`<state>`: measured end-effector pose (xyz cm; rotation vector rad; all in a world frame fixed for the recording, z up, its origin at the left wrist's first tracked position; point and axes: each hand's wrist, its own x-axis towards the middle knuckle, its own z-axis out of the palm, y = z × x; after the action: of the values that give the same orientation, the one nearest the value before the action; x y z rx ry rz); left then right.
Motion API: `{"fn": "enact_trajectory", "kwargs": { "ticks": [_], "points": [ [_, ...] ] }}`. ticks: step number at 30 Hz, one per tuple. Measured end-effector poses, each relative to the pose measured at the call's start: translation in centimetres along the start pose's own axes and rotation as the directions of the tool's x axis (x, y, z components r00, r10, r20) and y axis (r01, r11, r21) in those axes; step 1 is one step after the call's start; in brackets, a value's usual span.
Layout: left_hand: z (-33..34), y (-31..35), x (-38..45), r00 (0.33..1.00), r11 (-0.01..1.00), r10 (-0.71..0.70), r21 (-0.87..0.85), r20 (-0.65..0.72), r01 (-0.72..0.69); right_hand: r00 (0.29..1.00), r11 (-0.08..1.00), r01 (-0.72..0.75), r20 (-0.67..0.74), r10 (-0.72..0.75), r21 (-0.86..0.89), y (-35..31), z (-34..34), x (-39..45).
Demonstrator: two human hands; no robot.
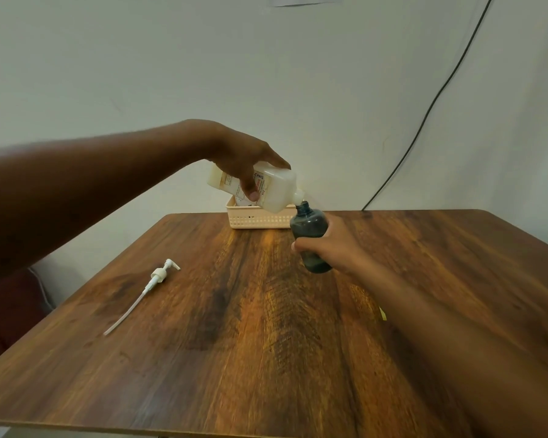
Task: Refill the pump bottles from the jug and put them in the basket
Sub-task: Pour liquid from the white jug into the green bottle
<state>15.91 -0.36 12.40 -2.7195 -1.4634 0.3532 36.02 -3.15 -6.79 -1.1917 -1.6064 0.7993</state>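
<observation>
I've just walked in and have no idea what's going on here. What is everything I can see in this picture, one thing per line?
Jug: one, white with a label, tilted in the air, spout at the dark bottle's mouth.
Bottle: one, dark grey-blue, no pump on it, held above the table.
Pump: one, white with a long tube, lying on the table's left part.
Basket: one, pale cream, at the table's far edge behind the jug; something with a label sits in it, unclear what.
Table: one, brown wood grain.
Cable: one, black, running down the wall on the right.
Wall: pale.
Left hand: grips the jug.
Right hand: grips the bottle.
</observation>
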Motion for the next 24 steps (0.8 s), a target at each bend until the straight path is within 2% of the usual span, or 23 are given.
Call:
{"fn": "enact_trajectory", "kwargs": {
  "ticks": [12,19,24],
  "points": [
    [0.9,-0.2,-0.1,1.000,0.998,-0.002,-0.056,-0.001,0.002,1.000,1.000,-0.022,-0.019,0.022,-0.013,0.5,0.2,0.3],
    [2.7,-0.9,-0.5,0.999,0.972,0.005,-0.233,-0.041,-0.015,0.999,0.998,-0.031,-0.018,0.032,0.057,0.7,0.3,0.4],
    [5.0,-1.0,-0.1,0.997,0.917,-0.016,-0.398,-0.073,-0.014,0.998,0.996,-0.022,-0.050,0.026,0.085,0.6,0.7,0.6]
  ]
}}
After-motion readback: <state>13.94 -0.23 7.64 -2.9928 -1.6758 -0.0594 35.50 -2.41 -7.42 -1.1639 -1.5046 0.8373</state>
